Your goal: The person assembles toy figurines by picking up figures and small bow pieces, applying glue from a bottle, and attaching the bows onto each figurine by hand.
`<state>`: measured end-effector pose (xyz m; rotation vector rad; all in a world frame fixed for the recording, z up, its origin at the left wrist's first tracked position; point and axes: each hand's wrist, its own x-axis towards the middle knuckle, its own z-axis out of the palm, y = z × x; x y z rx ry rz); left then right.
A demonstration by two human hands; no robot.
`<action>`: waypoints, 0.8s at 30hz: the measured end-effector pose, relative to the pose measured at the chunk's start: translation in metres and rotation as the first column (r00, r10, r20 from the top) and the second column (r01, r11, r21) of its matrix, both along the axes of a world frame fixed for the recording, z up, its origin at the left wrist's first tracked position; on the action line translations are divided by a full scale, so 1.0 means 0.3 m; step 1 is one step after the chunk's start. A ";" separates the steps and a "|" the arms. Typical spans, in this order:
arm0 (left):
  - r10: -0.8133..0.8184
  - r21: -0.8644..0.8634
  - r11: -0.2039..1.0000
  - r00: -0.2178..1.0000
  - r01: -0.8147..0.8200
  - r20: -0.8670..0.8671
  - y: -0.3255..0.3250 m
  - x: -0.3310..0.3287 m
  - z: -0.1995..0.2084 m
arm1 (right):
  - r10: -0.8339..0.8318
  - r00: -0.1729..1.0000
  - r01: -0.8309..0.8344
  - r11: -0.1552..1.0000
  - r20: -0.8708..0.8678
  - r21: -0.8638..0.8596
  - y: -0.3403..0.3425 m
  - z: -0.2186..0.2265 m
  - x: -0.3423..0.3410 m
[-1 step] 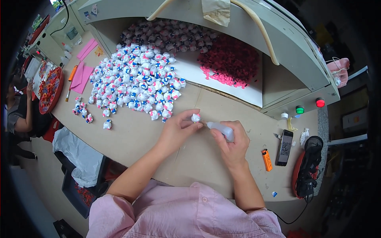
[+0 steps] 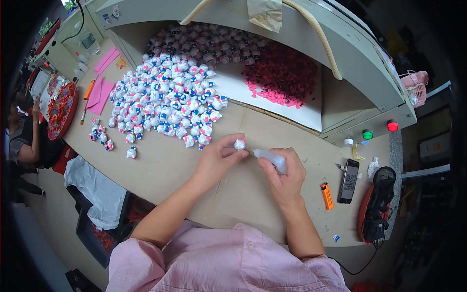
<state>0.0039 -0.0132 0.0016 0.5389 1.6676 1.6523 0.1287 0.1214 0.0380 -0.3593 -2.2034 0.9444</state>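
Over the bench, my left hand [image 2: 220, 159] pinches a small white figurine [image 2: 239, 144] between thumb and fingers. My right hand [image 2: 288, 176] is wrapped round a translucent squeeze bottle [image 2: 273, 159] with a narrow nozzle. The nozzle tip points left at the figurine, close by my left fingertips; whether it touches is too small to tell. Beyond my left hand spreads a big heap of white figurines [image 2: 165, 97] with blue and pink parts. Several more figurines [image 2: 102, 136] lie apart at its left side.
Dark pink small pieces [image 2: 284, 73] are piled on a white sheet under the cabinet [image 2: 360, 87]. To my right lie an orange lighter [image 2: 327, 196], a phone [image 2: 349, 181] and a black cabled item [image 2: 382, 204]. Pink paper [image 2: 100, 95] is at left; a co-worker [image 2: 26, 136] sits beyond.
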 end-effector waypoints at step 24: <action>-0.015 0.038 0.999 1.000 0.014 0.022 0.003 0.002 -0.017 | 0.018 1.000 -0.018 1.000 0.003 -0.020 0.009 -0.005 0.001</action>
